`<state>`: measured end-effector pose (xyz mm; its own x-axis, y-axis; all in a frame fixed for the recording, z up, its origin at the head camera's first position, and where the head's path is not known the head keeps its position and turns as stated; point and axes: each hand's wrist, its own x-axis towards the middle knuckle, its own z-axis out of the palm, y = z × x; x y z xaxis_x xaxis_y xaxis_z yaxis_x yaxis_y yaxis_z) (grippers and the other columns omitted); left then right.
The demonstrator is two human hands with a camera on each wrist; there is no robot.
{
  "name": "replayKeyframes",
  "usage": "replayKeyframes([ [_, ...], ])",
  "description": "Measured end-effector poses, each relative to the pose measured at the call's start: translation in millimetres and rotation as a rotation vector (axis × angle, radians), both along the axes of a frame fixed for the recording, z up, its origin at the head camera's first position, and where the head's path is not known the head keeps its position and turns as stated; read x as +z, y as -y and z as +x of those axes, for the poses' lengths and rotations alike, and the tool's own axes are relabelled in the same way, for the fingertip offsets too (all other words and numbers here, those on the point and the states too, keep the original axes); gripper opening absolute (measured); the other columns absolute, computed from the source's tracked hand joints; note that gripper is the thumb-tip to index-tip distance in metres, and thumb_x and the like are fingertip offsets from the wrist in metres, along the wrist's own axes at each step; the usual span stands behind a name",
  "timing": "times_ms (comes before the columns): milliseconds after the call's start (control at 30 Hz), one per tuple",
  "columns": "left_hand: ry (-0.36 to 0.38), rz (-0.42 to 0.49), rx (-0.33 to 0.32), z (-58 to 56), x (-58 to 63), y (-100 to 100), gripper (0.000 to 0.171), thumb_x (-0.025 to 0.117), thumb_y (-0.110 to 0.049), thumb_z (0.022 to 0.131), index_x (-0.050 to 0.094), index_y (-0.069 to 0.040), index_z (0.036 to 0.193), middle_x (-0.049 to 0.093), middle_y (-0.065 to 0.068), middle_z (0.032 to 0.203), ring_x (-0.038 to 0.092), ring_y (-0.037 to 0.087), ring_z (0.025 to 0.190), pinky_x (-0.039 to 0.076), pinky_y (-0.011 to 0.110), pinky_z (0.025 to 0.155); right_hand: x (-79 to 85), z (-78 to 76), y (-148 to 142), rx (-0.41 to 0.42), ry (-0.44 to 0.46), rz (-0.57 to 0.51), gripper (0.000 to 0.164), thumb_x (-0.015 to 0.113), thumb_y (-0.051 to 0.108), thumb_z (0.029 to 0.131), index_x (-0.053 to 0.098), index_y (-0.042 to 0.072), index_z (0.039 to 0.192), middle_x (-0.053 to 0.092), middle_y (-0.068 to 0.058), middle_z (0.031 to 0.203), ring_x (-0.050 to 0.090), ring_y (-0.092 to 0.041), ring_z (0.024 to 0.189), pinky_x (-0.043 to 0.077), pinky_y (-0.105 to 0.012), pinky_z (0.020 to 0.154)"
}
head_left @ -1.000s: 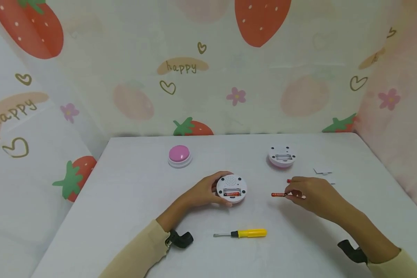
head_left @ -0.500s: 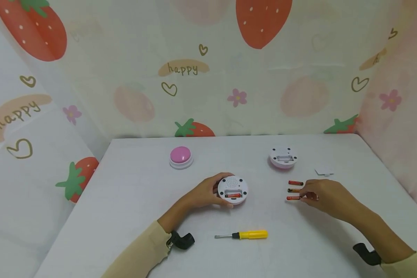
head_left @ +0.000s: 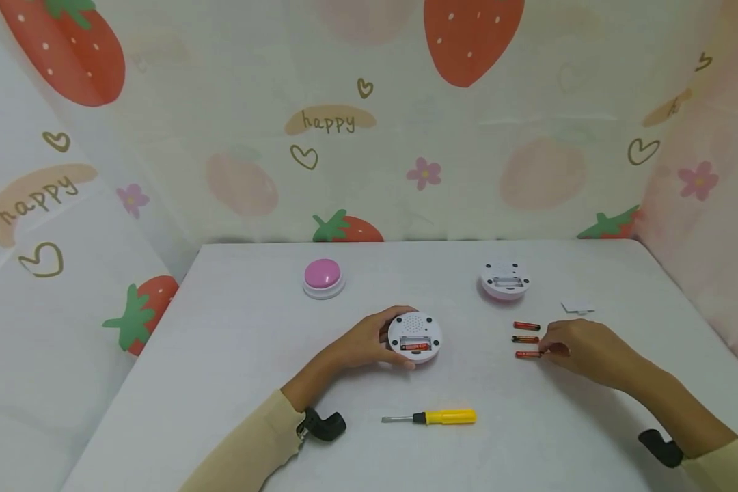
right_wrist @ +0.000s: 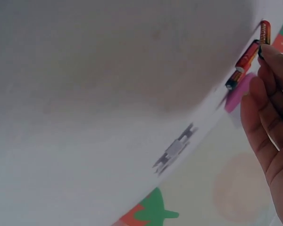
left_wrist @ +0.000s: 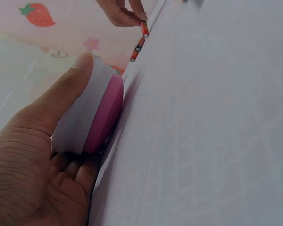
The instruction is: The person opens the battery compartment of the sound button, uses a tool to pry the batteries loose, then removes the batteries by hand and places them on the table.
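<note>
My left hand (head_left: 369, 339) grips a round white push-button device (head_left: 415, 326) that lies underside up, its pink dome facing the table in the left wrist view. One red battery (head_left: 415, 347) sits in its open battery compartment, with a bare slot beside it. At the right, my right hand (head_left: 584, 350) pinches the end of a red battery (head_left: 527, 354) between thumb and index finger, low over the tabletop. Two more batteries lie just beyond it, a middle battery (head_left: 525, 339) and a far battery (head_left: 526, 326), roughly parallel.
A yellow-handled screwdriver (head_left: 449, 417) lies in front. Behind stand a pink-domed button (head_left: 322, 275) and an upturned white device (head_left: 506, 281) with a bare battery slot. Small white covers (head_left: 578, 307) lie at the right; a patterned cloth (head_left: 455, 205) hangs behind the table.
My right hand has moved right and slightly down with the battery, bringing it alongside the other two, which now show fully. The left hand keeps its hold on the push-button device.
</note>
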<state>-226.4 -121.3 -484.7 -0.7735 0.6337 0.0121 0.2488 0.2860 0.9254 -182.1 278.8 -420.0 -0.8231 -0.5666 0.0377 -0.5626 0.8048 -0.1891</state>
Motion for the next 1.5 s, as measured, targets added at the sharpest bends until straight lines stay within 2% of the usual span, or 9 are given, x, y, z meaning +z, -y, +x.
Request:
replayKeyframes([
  [267,-0.011,0.010,-0.007,-0.4,-4.3,1,0.091,0.092,-0.023,0.075,0.043,-0.024,0.152,0.053,-0.005,0.144,0.053,0.011,0.130,0.043,0.025,0.110,-3.7,-4.7,-4,0.010,0.042,0.003,0.019,0.083,0.003,0.080,0.079,0.019,0.089,0.064,0.019,0.083,0.059,-0.003,0.074,0.057,-0.030,0.067],
  [667,-0.001,-0.010,0.005,-0.2,-1.7,0,0.091,0.093,-0.022,0.075,0.043,-0.027,0.151,0.053,-0.006,0.145,0.052,0.009,0.129,0.042,0.024,0.110,-6.0,-5.6,-3,0.008,0.031,0.039,0.015,0.084,0.007,0.081,0.078,0.018,0.090,0.066,0.017,0.084,0.063,-0.007,0.078,0.059,-0.035,0.071],
  [800,0.004,-0.012,0.007,-0.3,-1.4,0,0.091,0.093,-0.023,0.075,0.044,-0.028,0.151,0.053,-0.007,0.145,0.052,0.009,0.130,0.042,0.024,0.110,-2.6,-5.3,-2,-0.026,0.049,0.071,0.015,0.083,0.007,0.082,0.078,0.017,0.092,0.065,0.015,0.082,0.058,-0.007,0.073,0.055,-0.031,0.065],
  [900,0.003,-0.014,0.007,-0.6,-1.5,0,0.091,0.093,-0.024,0.075,0.043,-0.029,0.151,0.052,-0.008,0.145,0.051,0.009,0.130,0.042,0.025,0.110,3.1,-6.1,1,-0.048,0.054,0.094,0.014,0.084,0.013,0.082,0.078,0.016,0.093,0.061,0.014,0.076,0.051,-0.007,0.068,0.048,-0.027,0.059],
  [967,-0.003,-0.016,0.005,-1.0,-1.3,-1,0.091,0.093,-0.025,0.074,0.043,-0.028,0.151,0.052,-0.007,0.145,0.051,0.010,0.131,0.042,0.026,0.111,7.6,-7.7,5,-0.048,0.046,0.095,0.015,0.086,0.018,0.081,0.078,0.015,0.094,0.059,0.013,0.074,0.049,-0.006,0.067,0.046,-0.025,0.057],
  [1133,-0.004,-0.020,0.007,-1.0,-0.5,0,0.092,0.093,-0.024,0.074,0.043,-0.027,0.151,0.053,-0.007,0.145,0.051,0.011,0.130,0.042,0.026,0.110,18.0,-12.2,22,-0.027,0.034,0.056,0.018,0.086,0.018,0.082,0.078,0.014,0.097,0.061,0.013,0.076,0.052,-0.005,0.068,0.048,-0.024,0.058],
  [1333,-0.006,-0.017,0.008,-0.4,-0.2,0,0.091,0.093,-0.022,0.075,0.044,-0.025,0.151,0.053,-0.007,0.144,0.052,0.009,0.129,0.041,0.023,0.110,27.9,-16.4,54,-0.024,0.054,0.029,0.020,0.085,0.020,0.084,0.077,0.013,0.101,0.066,0.011,0.082,0.060,-0.008,0.076,0.056,-0.028,0.067],
  [1500,-0.004,-0.007,0.005,-0.8,-0.1,0,0.090,0.093,-0.022,0.075,0.044,-0.026,0.151,0.054,-0.007,0.143,0.053,0.009,0.128,0.042,0.023,0.109,31.4,-18.6,80,0.003,0.020,0.032,0.020,0.084,0.022,0.085,0.078,0.015,0.102,0.067,0.010,0.082,0.061,-0.010,0.075,0.054,-0.026,0.065],
])
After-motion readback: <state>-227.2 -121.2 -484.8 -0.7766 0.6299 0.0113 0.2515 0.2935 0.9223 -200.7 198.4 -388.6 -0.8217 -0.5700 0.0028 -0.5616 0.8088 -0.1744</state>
